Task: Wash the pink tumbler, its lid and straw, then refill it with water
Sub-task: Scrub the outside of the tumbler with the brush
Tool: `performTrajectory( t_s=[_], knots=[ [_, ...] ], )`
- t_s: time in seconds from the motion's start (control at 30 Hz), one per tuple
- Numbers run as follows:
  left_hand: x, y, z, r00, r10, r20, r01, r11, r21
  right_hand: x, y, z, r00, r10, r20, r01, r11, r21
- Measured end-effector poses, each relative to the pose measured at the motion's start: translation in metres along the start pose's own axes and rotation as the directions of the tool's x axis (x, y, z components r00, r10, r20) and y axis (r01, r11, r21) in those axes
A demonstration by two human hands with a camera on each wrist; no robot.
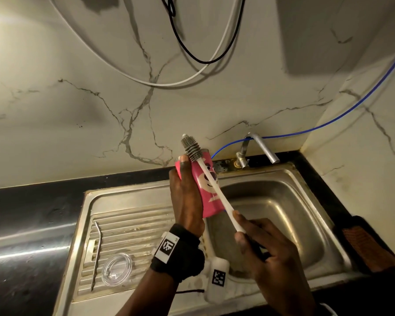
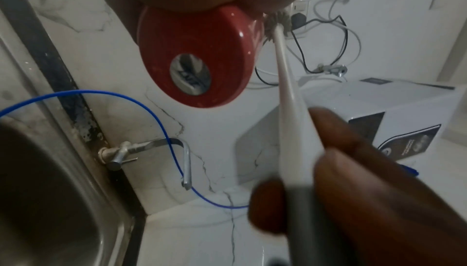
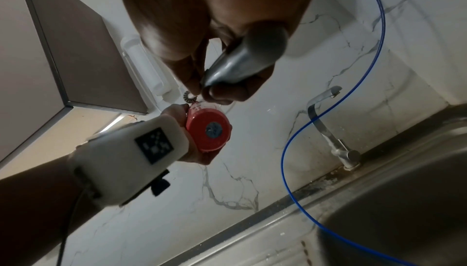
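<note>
Room: We stand at a steel sink (image 1: pixel 324 226) set in a dark counter, with a white marble wall behind it.
Tumbler: The pink tumbler (image 1: pixel 203 185) is in the middle of the head view, held up over the left edge of the bowl, its mouth tipped toward the wall.
Left hand: Our left hand (image 1: pixel 186 197) is wrapped round the tumbler's side and grips it.
Right hand: Our right hand (image 1: pixel 262 249) pinches the handle of the brush (image 1: pixel 212 179). The bristle end sticks up by the tumbler's mouth, and the white stem lies across the pink side.
Lid and straw: The clear lid (image 1: pixel 116 269) and the metal straw (image 1: pixel 97 254) lie on the ribbed drain board at the lower left, near each other but apart.
Tap: The tap (image 1: pixel 258 149) is at the back, right of the tumbler. We see no water coming out.
What could go wrong: If the tumbler is wet or soapy, hard scrubbing could make it slip from our left hand and bang into the sink.
Also: A wide swing of the long brush could fling drops on the wall, and an elbow could knock the lid or straw off the board.
</note>
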State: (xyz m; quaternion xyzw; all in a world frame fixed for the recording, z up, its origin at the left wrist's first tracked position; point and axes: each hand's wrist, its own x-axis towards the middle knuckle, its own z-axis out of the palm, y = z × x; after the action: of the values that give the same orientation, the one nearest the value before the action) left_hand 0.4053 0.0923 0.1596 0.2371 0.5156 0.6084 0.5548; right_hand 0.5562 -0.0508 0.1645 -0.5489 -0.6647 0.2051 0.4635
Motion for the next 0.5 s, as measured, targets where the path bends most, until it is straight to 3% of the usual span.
performTrajectory(
  t_s=[0.17,0.4,0.5],
  knots=[
    [0.017,0.024,-0.009,0.997,0.056,-0.060,-0.064,0.990,-0.129,-0.023,0.004,-0.007,0.999,-0.048,0.021,0.048,0.999,-0.007],
    [-0.007,0.012,-0.001,0.999,-0.009,0.036,0.010,1.000,-0.025,0.000,0.002,0.001,0.999,0.018,-0.035,-0.018,1.000,0.002],
    [-0.002,0.018,-0.004,0.999,0.029,0.030,-0.027,0.998,-0.053,-0.007,0.002,-0.001,1.000,-0.007,-0.013,0.007,1.000,0.025]
  ],
)
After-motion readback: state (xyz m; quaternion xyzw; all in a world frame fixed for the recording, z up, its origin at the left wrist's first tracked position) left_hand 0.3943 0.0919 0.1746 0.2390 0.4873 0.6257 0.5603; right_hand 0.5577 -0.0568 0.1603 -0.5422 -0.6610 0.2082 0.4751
